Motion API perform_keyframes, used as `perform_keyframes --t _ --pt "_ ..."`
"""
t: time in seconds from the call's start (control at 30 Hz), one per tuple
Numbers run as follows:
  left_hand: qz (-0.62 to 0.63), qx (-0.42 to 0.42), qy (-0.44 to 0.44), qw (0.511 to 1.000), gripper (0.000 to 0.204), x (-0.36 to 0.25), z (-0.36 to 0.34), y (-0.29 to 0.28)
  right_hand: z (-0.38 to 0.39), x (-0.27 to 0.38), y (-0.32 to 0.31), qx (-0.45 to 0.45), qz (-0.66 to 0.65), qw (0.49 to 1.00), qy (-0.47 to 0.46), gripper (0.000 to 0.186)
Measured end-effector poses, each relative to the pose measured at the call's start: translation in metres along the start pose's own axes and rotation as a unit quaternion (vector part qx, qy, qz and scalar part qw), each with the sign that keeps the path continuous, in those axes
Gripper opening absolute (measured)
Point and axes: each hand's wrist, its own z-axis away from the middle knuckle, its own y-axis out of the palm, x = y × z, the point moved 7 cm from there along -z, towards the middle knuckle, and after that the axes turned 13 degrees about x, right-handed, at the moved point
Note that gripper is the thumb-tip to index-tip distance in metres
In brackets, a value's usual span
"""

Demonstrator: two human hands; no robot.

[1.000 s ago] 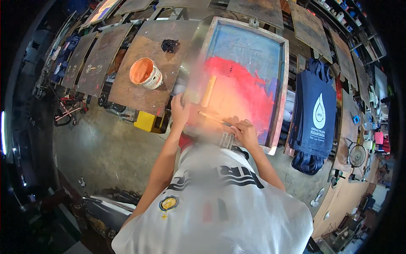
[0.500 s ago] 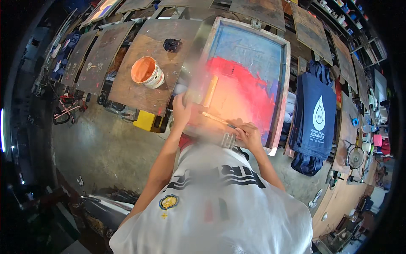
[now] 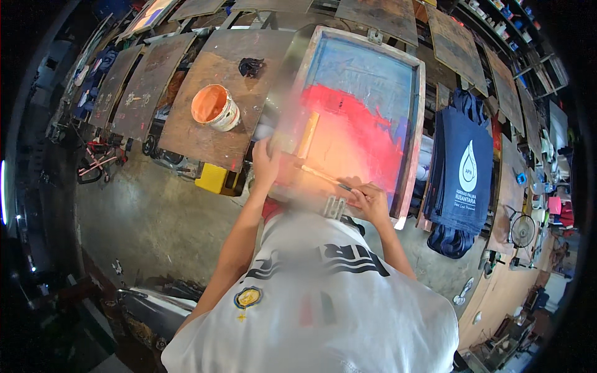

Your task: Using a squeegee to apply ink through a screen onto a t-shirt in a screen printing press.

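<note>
A wooden-framed printing screen (image 3: 420, 112) holds blue at the top and red-to-orange ink lower down. My left hand (image 3: 266, 161) is closed on the frame's lower left edge, partly blurred. In my right hand (image 3: 371, 202), near the lower right, is a slim stick-like tool (image 3: 323, 176) with a dark handle, its pale end lying over the orange ink. A second orange-stained bar (image 3: 309, 133) lies upright along the screen's left part. To the left, a white bucket of orange ink (image 3: 215, 107) stands on a wooden board (image 3: 186, 137), with a crumpled black thing (image 3: 251, 66) behind it.
A stack of navy bags (image 3: 460, 168) lies right of the screen. More wooden boards (image 3: 143, 87) line the back and sides. A yellow container (image 3: 214, 179) sits under the bucket's board. A round fan (image 3: 522, 230) is at the right, shelves (image 3: 504, 31) at upper right.
My right hand and its tool have shifted slightly right and down along the screen's lower part. My left hand stays at the frame's edge.
</note>
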Motion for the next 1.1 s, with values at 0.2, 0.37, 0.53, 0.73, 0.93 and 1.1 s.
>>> perform_keyframes --t 0.2,0.37,0.53,0.73,0.93,1.1 --pt "-0.001 0.011 -0.009 1.000 0.033 0.004 0.000 0.002 0.003 0.001 -0.020 -0.002 -0.004 1.000 0.012 0.014" --pt "0.005 0.007 -0.005 1.000 0.033 0.001 0.001 0.001 0.006 -0.005 -0.020 0.004 0.007 1.000 0.007 0.015" --pt "0.002 0.013 -0.006 1.000 0.033 0.001 0.000 0.001 0.008 -0.005 -0.012 -0.016 0.025 0.999 -0.037 0.014" --pt "0.005 0.008 -0.003 1.000 0.033 0.000 0.000 0.001 0.003 -0.005 -0.005 0.028 0.064 0.998 0.012 0.018" --pt "0.003 0.013 -0.011 1.000 0.034 0.003 0.001 0.001 0.005 -0.007 -0.016 0.010 0.001 1.000 0.015 0.018" --pt "0.009 0.013 -0.009 1.000 0.034 0.004 0.001 0.001 0.008 0.003 -0.035 -0.018 0.004 1.000 0.012 0.015"
